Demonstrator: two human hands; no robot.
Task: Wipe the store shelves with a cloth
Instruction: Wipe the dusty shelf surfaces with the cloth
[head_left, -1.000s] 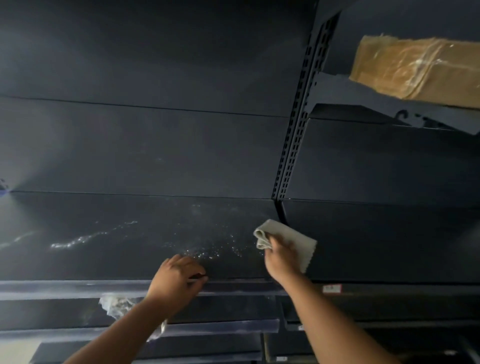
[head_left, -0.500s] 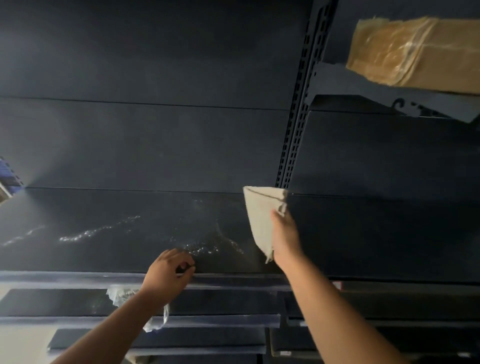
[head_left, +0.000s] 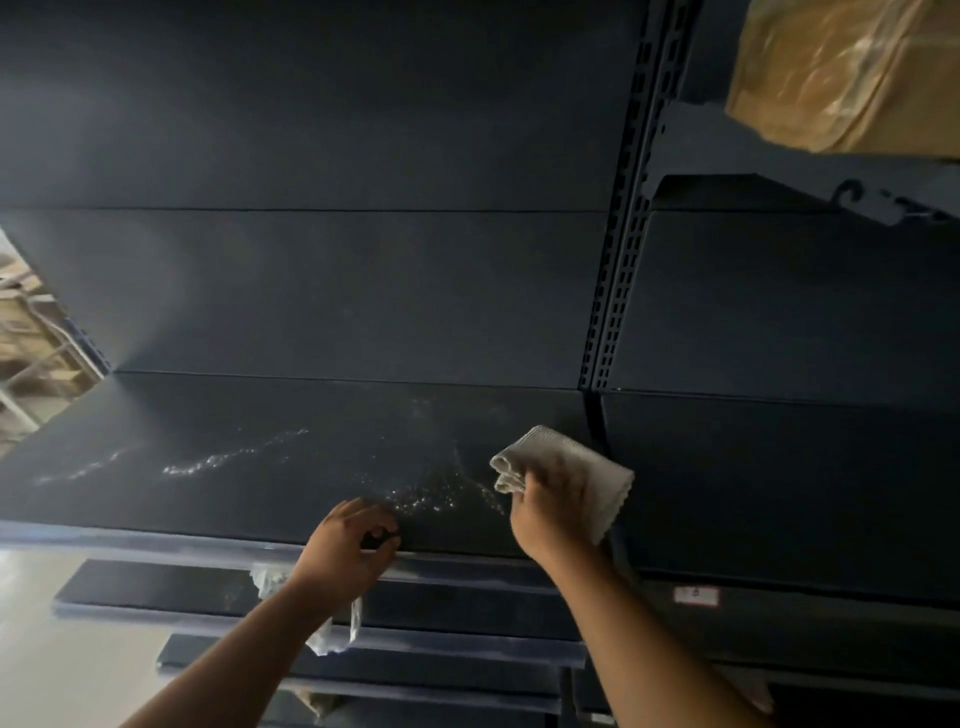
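Observation:
A dark metal shelf (head_left: 218, 415) runs across the view, with pale dusty streaks and specks on its surface. My right hand (head_left: 550, 509) grips a folded grey cloth (head_left: 566, 457) and presses it flat on the shelf near the right end, beside the slotted upright. My left hand (head_left: 345, 551) rests on the shelf's front edge with the fingers curled over the rim, and it holds nothing that I can see. White specks lie between the two hands.
A slotted upright post (head_left: 618, 270) divides this bay from the one on the right. A taped brown cardboard box (head_left: 852, 78) sits on a higher shelf at top right. Lower shelves (head_left: 447, 608) step out below, with a crumpled clear plastic scrap (head_left: 332, 634) on one.
The cloth hung upright in my raised right hand half a second ago; it now lies flat on the shelf again, slightly to the right. My left hand stayed on the front edge.

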